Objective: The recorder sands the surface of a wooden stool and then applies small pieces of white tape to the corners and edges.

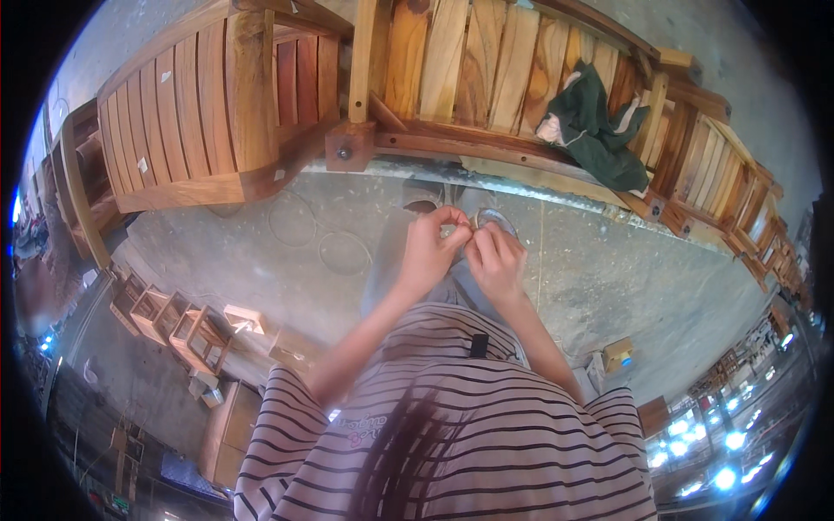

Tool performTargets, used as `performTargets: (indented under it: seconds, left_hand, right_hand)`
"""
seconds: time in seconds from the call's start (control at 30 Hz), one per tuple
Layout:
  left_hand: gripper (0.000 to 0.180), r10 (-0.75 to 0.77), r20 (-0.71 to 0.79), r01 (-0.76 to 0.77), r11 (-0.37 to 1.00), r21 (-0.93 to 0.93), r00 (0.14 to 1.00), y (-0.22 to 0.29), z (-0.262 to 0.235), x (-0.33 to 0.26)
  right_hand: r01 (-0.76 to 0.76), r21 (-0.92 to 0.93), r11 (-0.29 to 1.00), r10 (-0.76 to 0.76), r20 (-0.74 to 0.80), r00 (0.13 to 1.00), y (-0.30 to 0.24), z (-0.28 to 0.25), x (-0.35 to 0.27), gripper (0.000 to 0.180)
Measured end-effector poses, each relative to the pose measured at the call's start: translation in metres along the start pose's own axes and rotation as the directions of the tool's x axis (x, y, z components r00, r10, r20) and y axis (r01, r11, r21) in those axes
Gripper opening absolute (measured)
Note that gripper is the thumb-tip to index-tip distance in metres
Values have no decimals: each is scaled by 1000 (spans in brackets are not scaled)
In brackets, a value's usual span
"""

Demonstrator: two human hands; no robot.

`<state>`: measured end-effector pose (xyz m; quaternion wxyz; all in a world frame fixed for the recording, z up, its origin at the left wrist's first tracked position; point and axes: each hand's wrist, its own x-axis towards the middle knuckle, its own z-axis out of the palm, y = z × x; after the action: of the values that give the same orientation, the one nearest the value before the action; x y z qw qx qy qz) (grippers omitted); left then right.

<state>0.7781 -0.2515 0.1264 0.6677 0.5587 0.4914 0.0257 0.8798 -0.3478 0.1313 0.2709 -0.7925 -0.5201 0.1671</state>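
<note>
Both hands meet in front of my waist, above the concrete floor. The fingers of my left hand (427, 250) curl into a pinch with thumb and forefinger together. Close against it, my right hand (497, 260) is bent with its fingertips pressed together. Whatever sits between the fingertips is too small to make out. Just beyond them are my shoes (497, 220), partly hidden by the hands. Ahead stands a slatted wooden bench (473, 65), apart from my hands. A dark green cloth (593, 130) with pale patches lies crumpled on it.
A slatted wooden piece of furniture (178, 113) stands at the left front. More wooden furniture (712, 169) lines the right. Small wooden frames (178, 326) sit on the floor at left, near a cardboard box (233, 430). A thin cord (343, 252) loops on the floor.
</note>
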Motion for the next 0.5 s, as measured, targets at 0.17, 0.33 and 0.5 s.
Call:
performTargets:
  seconds: [0.17,0.33,0.5]
  left_hand:
    - [11,-37,-1,37,998,-57,999,-7,12,0]
    - [12,3,62,-4,1000,24,998,-11,16,1]
    - [13,-36,168,24,997,73,985,-9,20,5]
  right_hand:
    - [-17,-5,1000,17,-3,1000,7,-4,-5,18]
    - [-189,74,979,188,16,982,13,-6,-19,15]
    - [-413,258,873,373,191,908,32,-11,-32,9]
